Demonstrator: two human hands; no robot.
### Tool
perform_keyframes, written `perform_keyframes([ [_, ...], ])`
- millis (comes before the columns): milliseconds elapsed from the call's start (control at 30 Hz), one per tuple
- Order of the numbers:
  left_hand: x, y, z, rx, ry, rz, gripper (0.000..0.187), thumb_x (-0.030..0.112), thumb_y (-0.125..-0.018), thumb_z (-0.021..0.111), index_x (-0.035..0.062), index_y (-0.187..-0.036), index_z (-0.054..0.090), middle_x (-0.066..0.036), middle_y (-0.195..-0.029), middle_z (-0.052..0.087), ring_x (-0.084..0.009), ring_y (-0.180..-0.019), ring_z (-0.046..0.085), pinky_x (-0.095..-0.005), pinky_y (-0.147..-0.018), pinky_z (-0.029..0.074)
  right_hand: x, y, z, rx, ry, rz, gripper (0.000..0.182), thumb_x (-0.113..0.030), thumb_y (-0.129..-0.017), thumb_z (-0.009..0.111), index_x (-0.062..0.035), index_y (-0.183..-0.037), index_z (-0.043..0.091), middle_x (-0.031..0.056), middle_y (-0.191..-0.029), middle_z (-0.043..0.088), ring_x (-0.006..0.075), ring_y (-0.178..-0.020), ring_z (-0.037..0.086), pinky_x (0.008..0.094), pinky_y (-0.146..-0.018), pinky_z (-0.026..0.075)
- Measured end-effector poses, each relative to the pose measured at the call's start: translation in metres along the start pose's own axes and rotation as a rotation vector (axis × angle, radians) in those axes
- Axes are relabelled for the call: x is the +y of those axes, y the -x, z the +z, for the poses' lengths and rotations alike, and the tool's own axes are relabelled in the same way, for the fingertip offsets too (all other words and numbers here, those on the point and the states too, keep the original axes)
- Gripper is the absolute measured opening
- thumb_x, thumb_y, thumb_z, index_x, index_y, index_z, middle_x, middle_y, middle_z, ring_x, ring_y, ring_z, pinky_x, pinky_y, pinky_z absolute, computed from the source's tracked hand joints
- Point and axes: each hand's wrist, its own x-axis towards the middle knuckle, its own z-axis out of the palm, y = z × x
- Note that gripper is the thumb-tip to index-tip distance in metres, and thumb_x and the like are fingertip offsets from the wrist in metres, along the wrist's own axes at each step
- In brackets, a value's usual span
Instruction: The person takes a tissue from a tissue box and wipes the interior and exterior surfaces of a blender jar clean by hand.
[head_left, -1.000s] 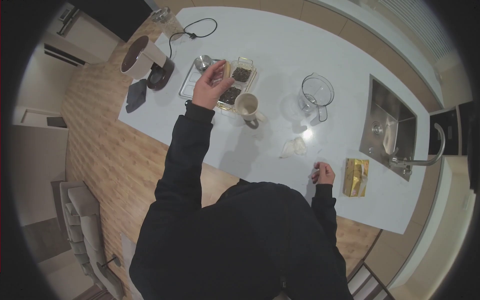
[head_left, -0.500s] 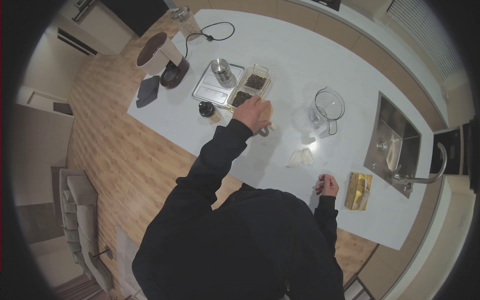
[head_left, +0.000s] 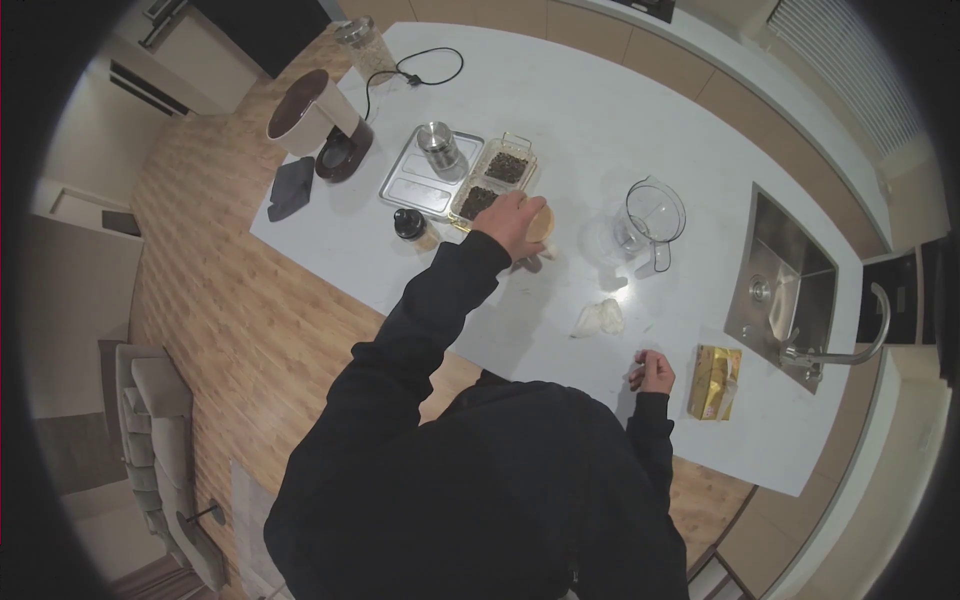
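Note:
My left hand (head_left: 510, 222) is closed around the side of a round container with a tan top (head_left: 541, 225), whose lower part is mostly hidden. Just beyond the hand, a wire-handled tray (head_left: 518, 142) holds two clear boxes of dark pieces, one at the back (head_left: 508, 167) and one in front (head_left: 478, 201). My right hand (head_left: 653, 373) rests on the white counter (head_left: 560, 90) with its fingers curled and nothing visible in them. Between the hands lies a crumpled whitish item (head_left: 600, 318).
A metal tray (head_left: 415, 190) carries a steel-lidded jar (head_left: 439, 148). Nearby are a black-topped bottle (head_left: 410, 224), coffee maker (head_left: 345, 150), dark cloth (head_left: 291, 188), and glass jar (head_left: 366, 48). Rightward stand a clear jug (head_left: 654, 212), gold packet (head_left: 714, 383), and sink (head_left: 785, 275).
My left hand has shifted slightly right, and its spread fingers have closed on the tan-topped container. My right hand has stayed curled in place. The whole view has shifted a little.

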Motion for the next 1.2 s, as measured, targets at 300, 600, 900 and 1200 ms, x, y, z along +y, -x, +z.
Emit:
perform_keyframes([
  [300,0.011,-0.089,-0.002,-0.021,-0.013,0.049,0.051,0.041,-0.071,0.074,0.0141,-0.108,0.05,-0.01,-0.101,0.051,-0.0293,-0.089,0.056,-0.0403,-0.071,0.048,-0.004,0.002,-0.003,0.011,0.035,0.04,0.024,-0.023,-0.092,0.046,-0.0088,-0.079,0.059,0.0019,-0.073,0.06,0.0095,-0.043,0.05,0.0206,-0.035,0.037],
  [600,0.0,-0.121,0.003,-0.034,-0.011,-0.023,0.051,0.043,-0.071,0.07,0.017,-0.109,0.047,-0.011,-0.1,0.049,-0.0283,-0.09,0.054,-0.0424,-0.066,0.048,0.001,-0.002,-0.002,0.041,-0.031,0.017,0.028,-0.027,-0.092,0.048,-0.0085,-0.074,0.06,0.0023,-0.058,0.056,0.0095,-0.039,0.047,0.0217,-0.036,0.036],
  [900,-0.011,-0.109,0.0,0.066,0.026,-0.022,0.051,0.04,-0.071,0.071,0.0156,-0.11,0.049,-0.01,-0.103,0.051,-0.0284,-0.091,0.055,-0.0405,-0.072,0.048,0.001,-0.004,0.006,0.019,0.014,-0.012,0.027,-0.028,-0.092,0.048,-0.0096,-0.078,0.06,0.0016,-0.056,0.055,0.0087,-0.04,0.046,0.0218,-0.037,0.035],
  [1200,0.029,-0.033,-0.014,0.493,0.102,0.206,0.049,0.035,-0.075,0.068,0.0091,-0.113,0.05,-0.016,-0.125,0.044,-0.0318,-0.112,0.046,-0.0427,-0.088,0.043,0.01,-0.001,-0.003,-0.013,-0.026,-0.027,0.027,-0.028,-0.094,0.048,-0.0085,-0.08,0.059,0.0033,-0.073,0.061,0.0099,-0.043,0.049,0.0211,-0.035,0.036],
])
